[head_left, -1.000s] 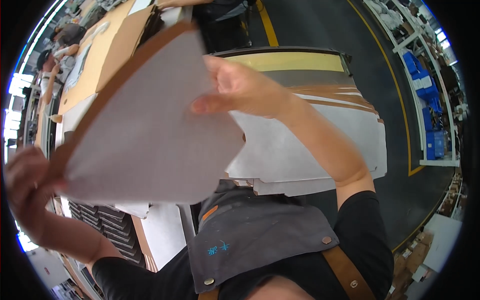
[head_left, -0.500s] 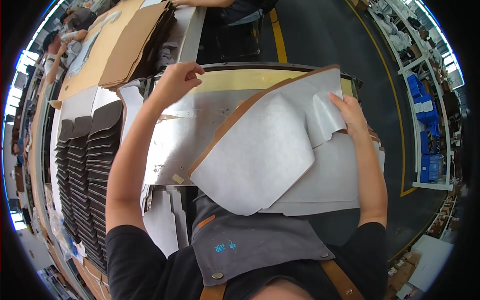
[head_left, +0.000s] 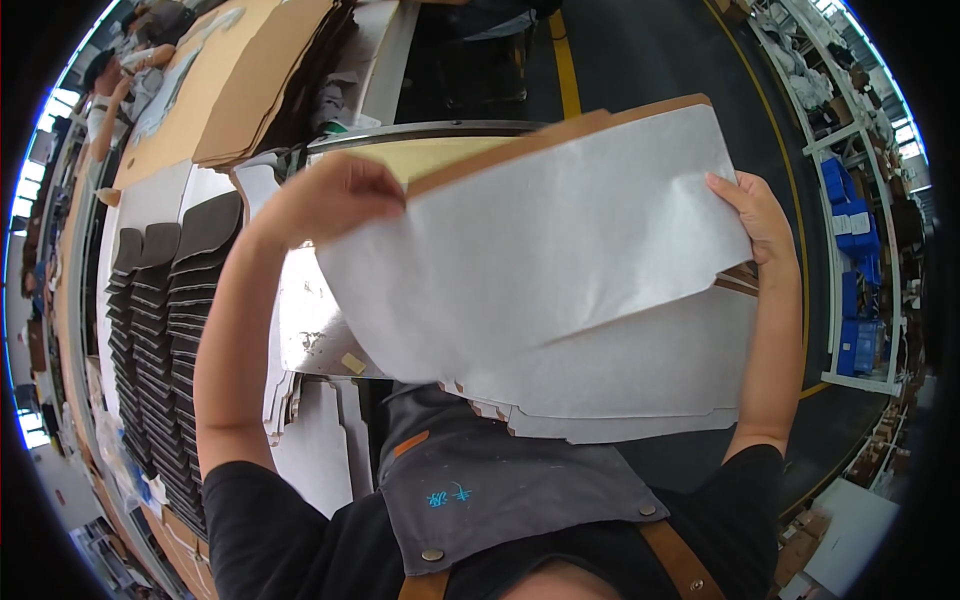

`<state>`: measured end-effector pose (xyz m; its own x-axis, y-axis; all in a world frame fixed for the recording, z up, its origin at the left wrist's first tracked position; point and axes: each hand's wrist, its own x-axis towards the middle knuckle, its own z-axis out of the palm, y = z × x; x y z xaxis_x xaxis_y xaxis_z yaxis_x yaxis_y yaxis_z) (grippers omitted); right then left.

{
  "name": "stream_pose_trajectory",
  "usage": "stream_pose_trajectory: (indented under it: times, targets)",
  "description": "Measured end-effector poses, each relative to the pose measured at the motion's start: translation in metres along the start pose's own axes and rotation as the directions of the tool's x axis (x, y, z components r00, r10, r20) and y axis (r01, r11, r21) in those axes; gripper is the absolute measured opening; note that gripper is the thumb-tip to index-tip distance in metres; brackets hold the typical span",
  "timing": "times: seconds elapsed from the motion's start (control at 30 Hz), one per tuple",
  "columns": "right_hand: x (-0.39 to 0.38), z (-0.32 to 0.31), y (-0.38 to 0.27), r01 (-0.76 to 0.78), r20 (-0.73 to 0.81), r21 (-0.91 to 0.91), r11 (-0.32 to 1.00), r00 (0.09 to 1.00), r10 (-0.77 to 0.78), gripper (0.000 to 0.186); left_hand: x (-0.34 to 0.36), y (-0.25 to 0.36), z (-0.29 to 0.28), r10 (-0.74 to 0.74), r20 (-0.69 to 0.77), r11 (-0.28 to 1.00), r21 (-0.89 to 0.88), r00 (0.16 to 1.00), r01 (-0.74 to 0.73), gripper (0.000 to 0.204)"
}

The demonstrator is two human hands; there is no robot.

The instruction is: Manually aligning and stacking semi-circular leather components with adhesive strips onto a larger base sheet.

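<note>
Head view: white sheet held out above stacked sheets, right hand gripping its end, blurred left hand seemingly pinching its upper edge; levelling it likely calls for even tension.

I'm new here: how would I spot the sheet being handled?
Find the metal-topped table in front of the grey apron. Above it, a broad pale sheet with a brown far edge stretches between the person's left hand and right hand. Unlike the similar lower sheets lying beneath it, this one is held up.
</note>
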<state>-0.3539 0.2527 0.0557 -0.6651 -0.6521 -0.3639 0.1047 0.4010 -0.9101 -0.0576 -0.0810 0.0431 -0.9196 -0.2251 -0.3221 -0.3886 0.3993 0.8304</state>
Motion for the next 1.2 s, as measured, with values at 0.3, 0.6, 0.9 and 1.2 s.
stream_pose_trajectory:
  times: [0.3, 0.6, 0.9, 1.2]
  targets:
    - [0.021, 0.019, 0.064, 0.225, 0.051, -0.961, 0.159, 0.712, -0.701, 0.042, 0.058, -0.027, 0.076, 0.524, -0.252, 0.637, 0.750, 0.813, -0.178, 0.050]
    - [0.023, 0.110, 0.061, 0.458, 0.344, -0.871, 0.178, 0.827, -0.445, 0.047, 0.047, -0.027, 0.094, 0.352, -0.148, 0.593, 0.799, 0.924, -0.098, 0.058]
    - [0.034, 0.121, 0.063, 0.389, 0.265, -0.902, 0.189, 0.843, -0.469, 0.049, 0.060, -0.033, 0.105, 0.452, -0.257, 0.593, 0.802, 0.854, -0.073, 0.056]
    - [0.032, 0.124, 0.064, 0.378, 0.242, -0.910, 0.169, 0.818, -0.522, 0.048, 0.062, -0.033, 0.111, 0.465, -0.315, 0.594, 0.804, 0.827, -0.028, 0.055]
